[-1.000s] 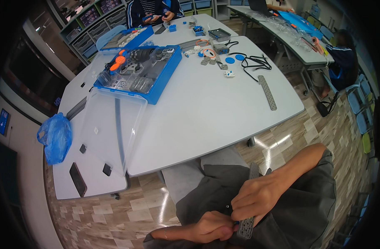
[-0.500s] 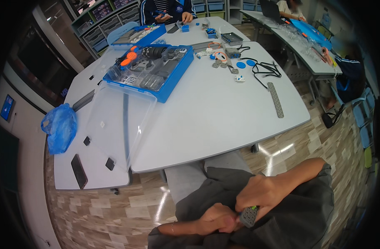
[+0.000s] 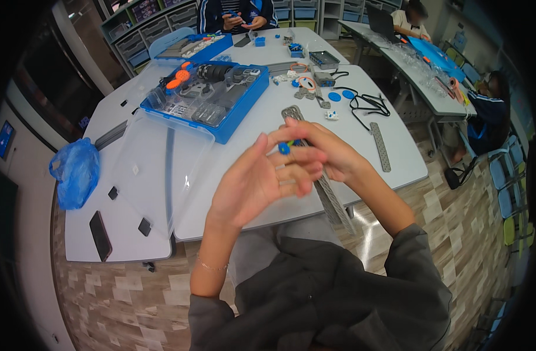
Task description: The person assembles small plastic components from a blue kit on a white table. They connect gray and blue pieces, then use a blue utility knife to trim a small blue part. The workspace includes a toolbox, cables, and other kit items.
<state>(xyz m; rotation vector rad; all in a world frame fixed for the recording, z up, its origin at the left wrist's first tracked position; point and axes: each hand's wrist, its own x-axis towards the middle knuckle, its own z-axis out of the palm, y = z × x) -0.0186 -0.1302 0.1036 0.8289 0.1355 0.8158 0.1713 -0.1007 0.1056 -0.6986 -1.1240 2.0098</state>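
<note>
My right hand [image 3: 329, 149] is closed round a long grey perforated beam [image 3: 332, 202], which slants from above the table down past its front edge. The lower part looks double, but I cannot tell whether it is two beams. A small blue connector [image 3: 284, 148] with a bit of green beside it sits at the beam, next to the right fingertips. My left hand [image 3: 253, 178] is raised just left of it, palm showing, thumb up and fingers apart and half bent. Its fingers overlap the right hand in view and are slightly blurred.
On the white table [image 3: 244, 193] stand a blue parts box [image 3: 236, 120] and its clear lid [image 3: 162, 169]. Another grey beam [image 3: 380, 146] and black cables [image 3: 367, 100] lie to the right. A phone [image 3: 100, 236] and a blue bag [image 3: 76, 174] are left. A person [image 3: 236, 14] sits opposite.
Both hands have risen from my lap to over the table's front edge, bringing the grey beam. The left hand has opened out. The person opposite has drawn both hands together.
</note>
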